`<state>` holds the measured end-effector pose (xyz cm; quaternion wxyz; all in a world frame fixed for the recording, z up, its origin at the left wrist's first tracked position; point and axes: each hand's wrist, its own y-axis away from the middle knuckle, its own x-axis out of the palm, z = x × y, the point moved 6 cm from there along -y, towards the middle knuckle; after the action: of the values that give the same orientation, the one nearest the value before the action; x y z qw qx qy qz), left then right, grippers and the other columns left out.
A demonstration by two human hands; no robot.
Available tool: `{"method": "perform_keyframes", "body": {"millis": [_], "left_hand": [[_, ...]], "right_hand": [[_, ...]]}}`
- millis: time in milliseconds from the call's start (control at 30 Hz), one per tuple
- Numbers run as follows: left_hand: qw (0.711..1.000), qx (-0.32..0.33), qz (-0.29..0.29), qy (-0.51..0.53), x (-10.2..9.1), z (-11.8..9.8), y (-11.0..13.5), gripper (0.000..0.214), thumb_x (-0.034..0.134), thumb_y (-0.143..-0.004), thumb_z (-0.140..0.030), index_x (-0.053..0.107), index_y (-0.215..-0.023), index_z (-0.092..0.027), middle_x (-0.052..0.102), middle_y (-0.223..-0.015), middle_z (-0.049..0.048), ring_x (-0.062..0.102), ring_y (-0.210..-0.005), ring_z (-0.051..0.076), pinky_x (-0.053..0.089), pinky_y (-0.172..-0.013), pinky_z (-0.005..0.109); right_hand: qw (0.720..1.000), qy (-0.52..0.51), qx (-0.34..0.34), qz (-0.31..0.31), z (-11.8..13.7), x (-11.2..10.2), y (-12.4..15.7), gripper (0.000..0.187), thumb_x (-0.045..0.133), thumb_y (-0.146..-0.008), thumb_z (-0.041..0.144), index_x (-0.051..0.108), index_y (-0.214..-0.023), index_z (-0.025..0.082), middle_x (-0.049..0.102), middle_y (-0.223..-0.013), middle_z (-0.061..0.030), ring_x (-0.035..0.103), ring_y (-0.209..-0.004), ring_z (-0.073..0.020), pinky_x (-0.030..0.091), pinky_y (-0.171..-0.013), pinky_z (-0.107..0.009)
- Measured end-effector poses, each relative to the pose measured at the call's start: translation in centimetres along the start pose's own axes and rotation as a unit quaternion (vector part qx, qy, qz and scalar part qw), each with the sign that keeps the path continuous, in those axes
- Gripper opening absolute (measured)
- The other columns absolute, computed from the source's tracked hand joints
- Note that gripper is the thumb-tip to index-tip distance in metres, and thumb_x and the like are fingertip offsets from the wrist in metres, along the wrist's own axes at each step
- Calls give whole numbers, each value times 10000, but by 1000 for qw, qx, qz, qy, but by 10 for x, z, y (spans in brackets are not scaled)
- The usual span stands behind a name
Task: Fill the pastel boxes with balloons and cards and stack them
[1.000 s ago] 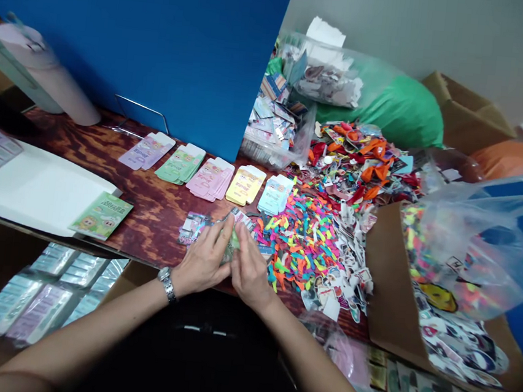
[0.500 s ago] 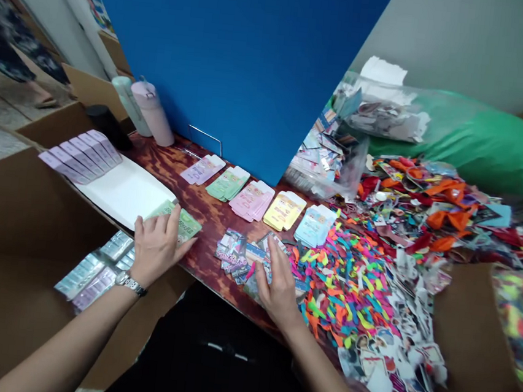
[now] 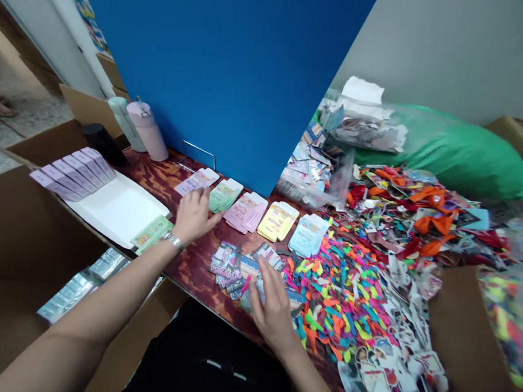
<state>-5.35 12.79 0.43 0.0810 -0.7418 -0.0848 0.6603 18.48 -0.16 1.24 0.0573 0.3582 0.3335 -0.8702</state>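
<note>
My left hand [image 3: 193,215] is held over the table just in front of the purple flat packets [image 3: 194,181] and the green flat packets [image 3: 225,195]. Its fingers are apart; whether the fingertips touch a packet is hard to see. Below my left wrist, a green packet [image 3: 150,234] lies at the end of a white tray [image 3: 119,210]. My right hand [image 3: 274,305] hovers open at the printed cards [image 3: 227,265], thumb and fingers apart. A small pink piece [image 3: 246,284] lies by its thumb.
Pink packets [image 3: 247,212], yellow packets [image 3: 278,221] and blue packets [image 3: 308,234] continue the row. Colourful balloons [image 3: 345,290] are heaped at right, beside cut-out stickers [image 3: 408,346]. A blue panel [image 3: 217,75] stands behind. Purple boxes [image 3: 76,172] line the tray; bottles [image 3: 147,129] stand behind.
My left hand has left the green packet on the tray's end and moved right and away from me to the packet row. My right hand stays by the cards. The view shifts slightly.
</note>
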Motion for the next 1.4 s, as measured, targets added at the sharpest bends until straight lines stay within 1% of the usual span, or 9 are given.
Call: {"method": "perform_keyframes", "body": {"millis": [133, 300, 633, 767, 933, 1033, 1167, 1300, 1400], "left_hand": [[996, -42, 83, 5, 43, -20, -59, 861, 517, -837, -604, 326, -1437, -16, 448, -1402, 267, 445, -1254, 400, 368, -1018, 474], [989, -87, 121, 4, 69, -18, -79, 948, 579, -776, -636, 309, -1432, -7, 468, -1358, 310, 459, -1237, 452, 403, -958, 501], [988, -137, 67, 34, 55, -6, -77, 1013, 644, -698, -636, 280, -1437, -47, 481, -1295, 265, 498, -1186, 422, 441, -925, 473], [993, -98, 26, 61, 29, -18, -58, 1074, 670, -686, -618, 202, -1475, -59, 423, -1334, 243, 476, -1214, 391, 440, -970, 460], [977, 102, -68, 172, -19, -76, 6, 965, 684, -717, -535, 260, -1458, -86, 443, -1265, 201, 484, -1181, 357, 459, -965, 463], [968, 169, -84, 167, -36, -102, 42, 864, 655, -773, -416, 249, -1460, -85, 499, -1245, 199, 511, -1139, 339, 460, -955, 461], [969, 188, -97, 130, -35, -111, 62, 797, 649, -778, -315, 277, -1441, -80, 552, -1229, 210, 549, -1080, 351, 475, -901, 472], [955, 199, -93, 201, -28, -113, 68, 734, 626, -798, -262, 285, -1434, -133, 571, -1261, 175, 588, -1101, 308, 492, -923, 420], [948, 146, -49, 278, -25, -110, 67, 718, 617, -805, -262, 285, -1438, -189, 591, -1260, 125, 641, -1058, 250, 527, -874, 340]], "right_hand": [[1000, 14, -12, 3, 4, -5, 7, 681, 526, -924, 99, 261, -1540, 220, 573, -1350, -140, 534, -1274, -261, 530, -1010, -433], [999, 26, 18, 11, -4, -12, 23, 666, 529, -923, 91, 282, -1531, 206, 588, -1335, -140, 542, -1263, -250, 532, -1010, -424], [1000, 13, 1, 7, -3, -8, 22, 676, 530, -919, 101, 273, -1534, 213, 614, -1300, -129, 576, -1219, -248, 545, -987, -413], [1000, 16, -8, 6, -5, -11, 2, 677, 516, -924, 101, 257, -1539, 216, 596, -1316, -136, 556, -1240, -241, 525, -1008, -411], [995, 94, 1, -35, -19, -14, -48, 560, 549, -930, 206, 408, -1471, 170, 389, -1498, -202, 402, -1378, -312, 437, -1080, -495], [994, 98, 15, -45, -27, -9, -64, 438, 561, -923, 248, 559, -1354, 168, 341, -1528, -197, 334, -1413, -347, 367, -1113, -549], [990, -69, 122, -35, -41, -4, -59, 279, 563, -920, 288, 684, -1154, 196, 435, -1469, -156, 429, -1358, -298, 397, -1099, -482], [929, -292, 222, 41, -47, 0, -52, 217, 576, -913, 374, 702, -957, 203, 686, -1023, -81, 680, -970, -219, 572, -834, -356], [950, -243, 194, -12, -41, -17, -51, 239, 602, -902, 352, 670, -1088, 219, 644, -1193, -101, 643, -1087, -230, 567, -872, -358]]}}
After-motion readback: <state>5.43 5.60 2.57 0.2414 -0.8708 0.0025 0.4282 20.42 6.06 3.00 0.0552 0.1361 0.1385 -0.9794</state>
